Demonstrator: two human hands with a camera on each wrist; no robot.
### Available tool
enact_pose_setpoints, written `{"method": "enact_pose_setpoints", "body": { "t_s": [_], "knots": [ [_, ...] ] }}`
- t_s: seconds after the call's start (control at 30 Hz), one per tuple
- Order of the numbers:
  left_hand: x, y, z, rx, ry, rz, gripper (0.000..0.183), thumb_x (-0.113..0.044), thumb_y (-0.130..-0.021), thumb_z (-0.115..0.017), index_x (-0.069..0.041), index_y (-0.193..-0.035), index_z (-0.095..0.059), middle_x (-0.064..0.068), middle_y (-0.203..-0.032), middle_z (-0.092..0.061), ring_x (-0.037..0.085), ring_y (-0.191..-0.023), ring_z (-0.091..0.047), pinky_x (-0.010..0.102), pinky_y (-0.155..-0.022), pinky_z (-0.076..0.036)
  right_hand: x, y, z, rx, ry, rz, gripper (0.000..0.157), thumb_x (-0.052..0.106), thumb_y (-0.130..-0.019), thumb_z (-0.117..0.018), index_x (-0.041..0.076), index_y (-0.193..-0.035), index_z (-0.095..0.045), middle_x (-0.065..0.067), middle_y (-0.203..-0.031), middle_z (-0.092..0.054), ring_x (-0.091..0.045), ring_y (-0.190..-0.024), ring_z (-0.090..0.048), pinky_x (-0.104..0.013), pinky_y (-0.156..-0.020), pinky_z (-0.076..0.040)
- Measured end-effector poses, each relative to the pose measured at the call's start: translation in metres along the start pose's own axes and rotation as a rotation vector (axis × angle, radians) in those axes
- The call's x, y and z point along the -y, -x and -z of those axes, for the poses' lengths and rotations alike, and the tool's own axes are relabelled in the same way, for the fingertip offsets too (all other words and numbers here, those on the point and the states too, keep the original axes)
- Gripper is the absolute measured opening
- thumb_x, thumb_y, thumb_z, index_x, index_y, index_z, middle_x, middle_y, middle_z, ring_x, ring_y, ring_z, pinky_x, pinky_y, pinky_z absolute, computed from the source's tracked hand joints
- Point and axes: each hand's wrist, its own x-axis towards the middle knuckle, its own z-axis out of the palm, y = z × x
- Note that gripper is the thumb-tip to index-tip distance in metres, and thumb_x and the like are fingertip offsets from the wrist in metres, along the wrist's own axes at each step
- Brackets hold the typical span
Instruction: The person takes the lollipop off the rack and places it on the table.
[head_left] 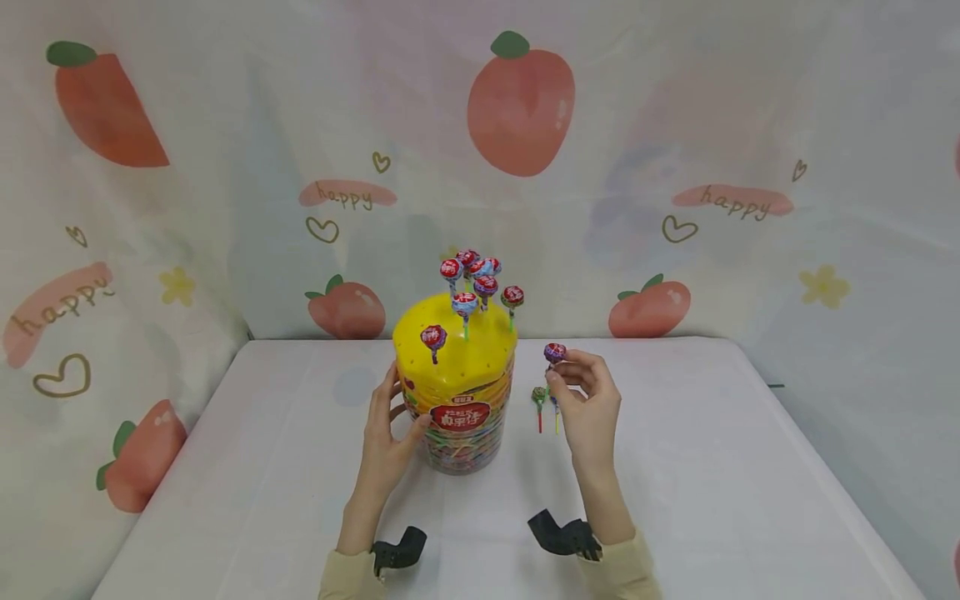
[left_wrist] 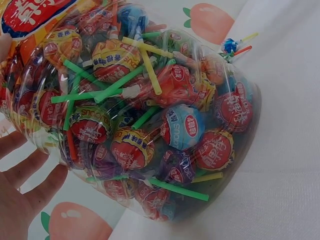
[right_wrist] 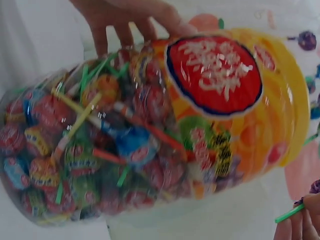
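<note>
Lollipop jar [head_left: 461,446], upright at the centre of the head view, is what we see first, its yellow lid [head_left: 459,360] on top. On its left side we find the left hand [head_left: 386,446], thumb in front, fingers curled round the wall. Right of centre, the right hand [head_left: 591,408] pinches a purple-wrapped lollipop [head_left: 554,353]. We count eight lollipops [head_left: 486,286] sticking up from the lid; near the right hand lies a green-wrapped lollipop [head_left: 538,397].

A white cloth-covered table [head_left: 697,467] bears a clear, yellow-lidded plastic jar [head_left: 465,446], a green-wrapped, red-sticked lollipop [head_left: 539,397] and a blue-wrapped, yellow-sticked lollipop [left_wrist: 231,45].
</note>
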Motion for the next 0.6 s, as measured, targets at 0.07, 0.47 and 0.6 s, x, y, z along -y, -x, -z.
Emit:
{"method": "enact_pose_setpoints", "body": {
  "t_s": [0.07,0.47,0.6],
  "knots": [
    [-0.012,0.000,0.003,0.007,0.000,0.003,0.082,-0.005,-0.085,-0.067,-0.011,-0.153,-0.022,0.017,-0.147,-0.038,0.035,-0.131,-0.041,0.058,-0.104,-0.043,-0.006,-0.004,0.004,-0.018,0.013,-0.027,0.029,-0.005,-0.083,-0.068,-0.004,-0.111,-0.061,0.005,-0.084,-0.065,-0.005,-0.074,-0.060,-0.013,-0.063,-0.053],
    [-0.029,0.002,0.006,0.010,0.016,0.021,0.080,-0.007,-0.087,-0.066,-0.012,-0.153,-0.022,0.016,-0.146,-0.038,0.035,-0.130,-0.041,0.058,-0.105,-0.042,-0.051,-0.026,0.021,-0.071,0.052,-0.139,0.028,-0.007,-0.082,-0.067,-0.005,-0.109,-0.061,0.011,-0.073,-0.063,0.001,-0.064,-0.060,-0.017,-0.059,-0.056],
    [-0.028,0.002,0.005,0.017,0.022,0.043,0.080,-0.008,-0.087,-0.066,-0.015,-0.153,-0.022,0.014,-0.148,-0.037,0.033,-0.132,-0.040,0.056,-0.106,-0.042,-0.064,-0.031,0.027,-0.098,0.096,-0.179,0.026,-0.005,-0.083,-0.067,-0.003,-0.109,-0.061,0.015,-0.071,-0.062,0.002,-0.064,-0.059,-0.014,-0.058,-0.054]
  ]
}}
